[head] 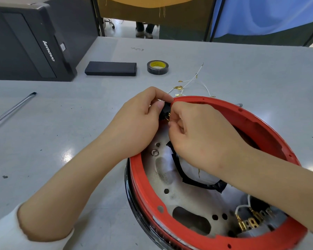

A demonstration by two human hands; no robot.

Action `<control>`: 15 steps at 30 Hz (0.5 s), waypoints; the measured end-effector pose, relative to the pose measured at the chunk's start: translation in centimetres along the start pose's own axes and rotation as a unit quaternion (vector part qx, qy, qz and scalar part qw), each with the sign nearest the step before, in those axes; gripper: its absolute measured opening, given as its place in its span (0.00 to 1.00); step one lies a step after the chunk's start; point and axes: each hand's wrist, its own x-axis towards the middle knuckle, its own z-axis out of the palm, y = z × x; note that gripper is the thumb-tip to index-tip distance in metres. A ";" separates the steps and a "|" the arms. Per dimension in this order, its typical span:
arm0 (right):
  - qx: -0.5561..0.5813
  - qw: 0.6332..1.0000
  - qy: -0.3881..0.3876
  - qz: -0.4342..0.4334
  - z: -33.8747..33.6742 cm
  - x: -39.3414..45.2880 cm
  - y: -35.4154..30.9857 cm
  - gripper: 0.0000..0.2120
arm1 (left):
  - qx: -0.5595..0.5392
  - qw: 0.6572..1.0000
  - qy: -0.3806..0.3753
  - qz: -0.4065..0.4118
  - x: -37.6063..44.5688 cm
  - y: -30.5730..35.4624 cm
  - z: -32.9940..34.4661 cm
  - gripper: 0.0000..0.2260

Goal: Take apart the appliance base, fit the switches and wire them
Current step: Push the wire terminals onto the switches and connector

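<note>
This looks like a workshop or electronics workbench: a grey scuffed table (224, 56) carries a roll of black tape (157, 67), loose white wires with brass terminals (190, 82), a computer tower (25, 44) and a metal rod (13, 109).

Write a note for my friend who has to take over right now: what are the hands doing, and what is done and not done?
Left hand: pinches the small black switch at the far rim of the red appliance base.
Right hand: fingers curled at the switch's gold pins; whether they pinch a pin or a wire is hidden.
Things: the base lies open on the table, its metal plate showing. Loose white wires with gold ends lie behind it. Tape roll stands farther back.
Done: base is opened.
Left: seat this switch, then join the loose wires.
</note>
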 end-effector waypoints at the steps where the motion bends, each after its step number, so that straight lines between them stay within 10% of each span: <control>1: -0.001 1.000 -0.002 0.001 0.0 0.0 0.0 0.07 | 0.001 1.000 0.001 0.001 0.0 0.0 0.0 0.12; 15: -0.067 0.996 -0.003 0.051 -0.6 0.0 0.6 0.08 | -0.008 1.000 -0.009 -0.002 0.1 0.0 -0.7 0.12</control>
